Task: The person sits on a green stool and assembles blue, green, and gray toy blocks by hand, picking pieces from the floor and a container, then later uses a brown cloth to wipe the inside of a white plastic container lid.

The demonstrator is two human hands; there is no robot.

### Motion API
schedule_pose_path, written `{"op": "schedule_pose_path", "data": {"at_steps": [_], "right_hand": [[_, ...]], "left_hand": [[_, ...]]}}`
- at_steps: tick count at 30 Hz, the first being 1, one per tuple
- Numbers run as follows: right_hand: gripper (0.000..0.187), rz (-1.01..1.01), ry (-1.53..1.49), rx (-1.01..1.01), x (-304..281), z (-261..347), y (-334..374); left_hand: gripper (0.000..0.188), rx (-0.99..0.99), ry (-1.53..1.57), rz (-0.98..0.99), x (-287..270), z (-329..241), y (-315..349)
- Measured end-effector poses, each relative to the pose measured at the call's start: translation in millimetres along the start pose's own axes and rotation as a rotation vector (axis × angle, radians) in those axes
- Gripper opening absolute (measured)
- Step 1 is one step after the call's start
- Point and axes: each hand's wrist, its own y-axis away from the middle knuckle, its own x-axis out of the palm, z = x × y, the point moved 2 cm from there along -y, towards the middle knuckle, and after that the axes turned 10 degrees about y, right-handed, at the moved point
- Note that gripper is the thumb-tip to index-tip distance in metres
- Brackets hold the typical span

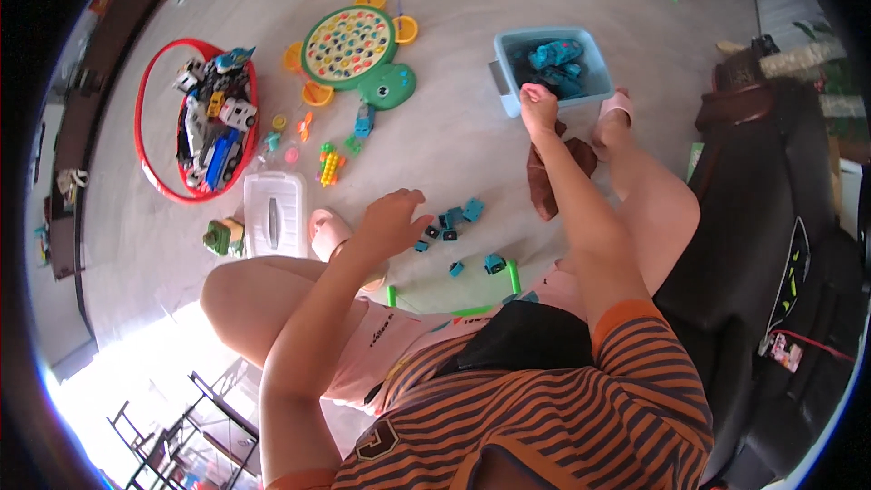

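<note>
Head view: at the upper right, a pale-blue bin (596,62) contains teal-blue pieces (555,54). At the left, a red-rimmed basket (255,91) is full of toy vehicles (238,114). The right hand (539,107), fingers bunched, is at the bin's lower-left edge; whether it pinches anything cannot be told. The left hand (392,220), loosely curved with thumb and fingers apart, is mid-frame, just left of small blue blocks (473,210) scattered on the floor (472,118).
</note>
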Motion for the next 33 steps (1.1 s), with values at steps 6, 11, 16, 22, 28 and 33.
{"op": "schedule_pose_path", "data": {"at_steps": [6,11,16,22,28,33], "right_hand": [[0.022,-0.059,0.254,-0.459,19,56,33],[0.027,0.379,0.290,-0.496,68,84,60],[0.043,0.794,0.545,-0.491,142,107,95],[0.069,1.110,0.755,-0.509,216,118,115],[0.071,1.126,0.870,-0.543,252,133,124],[0.051,1.077,0.944,-0.744,247,111,121]], "left_hand": [[0.020,-0.062,-0.160,0.243,14,-8,10],[0.015,-0.004,-0.150,0.270,25,-13,9],[0.011,0.086,-0.127,0.133,33,-23,8],[0.019,0.017,-0.123,0.304,27,-41,4],[0.025,-0.053,-0.079,0.326,26,-38,0],[0.020,-0.052,-0.074,0.210,24,-26,2]]}}
